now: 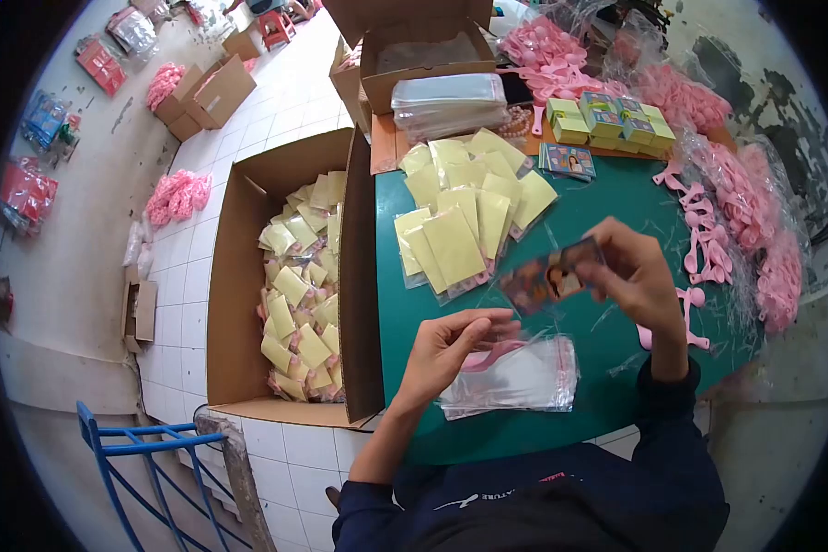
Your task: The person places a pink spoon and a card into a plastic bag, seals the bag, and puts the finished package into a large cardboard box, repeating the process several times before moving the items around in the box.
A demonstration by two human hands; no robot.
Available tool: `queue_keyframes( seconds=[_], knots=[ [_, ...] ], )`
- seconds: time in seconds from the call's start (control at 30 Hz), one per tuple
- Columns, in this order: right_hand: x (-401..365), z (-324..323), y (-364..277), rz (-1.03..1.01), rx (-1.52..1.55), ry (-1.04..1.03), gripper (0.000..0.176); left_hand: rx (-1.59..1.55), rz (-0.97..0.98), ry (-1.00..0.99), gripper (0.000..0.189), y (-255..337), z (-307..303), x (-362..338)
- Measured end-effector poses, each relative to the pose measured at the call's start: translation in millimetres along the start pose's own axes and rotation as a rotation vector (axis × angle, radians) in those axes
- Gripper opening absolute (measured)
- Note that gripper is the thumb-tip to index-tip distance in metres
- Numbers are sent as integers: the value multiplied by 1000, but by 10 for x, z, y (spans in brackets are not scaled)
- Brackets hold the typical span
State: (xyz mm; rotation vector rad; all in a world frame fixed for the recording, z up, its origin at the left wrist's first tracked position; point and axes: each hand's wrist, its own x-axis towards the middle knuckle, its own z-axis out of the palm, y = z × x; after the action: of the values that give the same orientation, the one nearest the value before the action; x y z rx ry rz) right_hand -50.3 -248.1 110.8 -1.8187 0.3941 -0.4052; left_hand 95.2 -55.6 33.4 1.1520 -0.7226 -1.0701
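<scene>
- We note a green table as the work surface. It is crowded along its far and right sides.
- The left hand has its fingers curled together, and the fingertips pinch the top edge of a clear bag. The bag lies flat on the table near the front edge.
- A pink piece shows at the mouth of the bag, just beside the left fingertips. We cannot tell whether it is inside the bag.
- The right hand is raised above the table. Its thumb and fingers are pressed on one end of a printed card, and the card is held tilted, clear of the surface.
- Yellow packets lie fanned in a loose heap at the middle of the table, beyond both hands.
- Pink plastic pieces trail down the right side. Small boxes and a stack of cards sit at the far edge.
- A large carton stands on the floor against the table's left side, and it is partly filled with the same yellow packets.
- The floor is white tile, with more cartons and pink bundles set about it.
- A blue metal frame stands at lower left.
</scene>
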Motion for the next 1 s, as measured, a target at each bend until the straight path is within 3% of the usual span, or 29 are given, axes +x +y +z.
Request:
queue_keyframes(
  seconds=[0.1,0.2,0.4,0.5,0.53,0.6,0.7,0.73,0.83,0.87,0.97,1.0],
  knots=[
    [-103,38,-162,-85,-283,-97,8,28,-22,10,28,-32,-1,-30],
    [-183,81,-220,-15,-176,121,10,79,-46,-47,28,27,-12,-27],
    [-238,138,-172,-277,-529,-84,16,209,-64,-60,26,-57,-8,-67],
    [-273,151,-138,-175,-558,-276,19,392,12,-88,26,-15,93,-73],
    [-293,191,-99,-201,-619,-330,21,311,54,-138,35,-4,144,-82],
    [-350,276,19,-253,-747,-432,25,446,51,-98,42,82,252,-117],
    [-406,359,59,-333,-888,-371,33,683,48,-66,65,48,280,-140],
    [-403,383,61,-392,-773,-327,27,728,68,-34,68,9,289,-161],
    [-371,271,202,-204,-435,-444,18,677,50,-102,77,-39,193,-252],
    [-418,290,221,-52,-294,-273,8,628,31,-152,81,-41,117,-293],
    [-540,218,411,151,-87,-142,11,378,54,-219,81,-168,-136,-452],
    [-577,225,505,136,6,-128,13,316,-18,-148,80,-155,-126,-506]
  ],
)
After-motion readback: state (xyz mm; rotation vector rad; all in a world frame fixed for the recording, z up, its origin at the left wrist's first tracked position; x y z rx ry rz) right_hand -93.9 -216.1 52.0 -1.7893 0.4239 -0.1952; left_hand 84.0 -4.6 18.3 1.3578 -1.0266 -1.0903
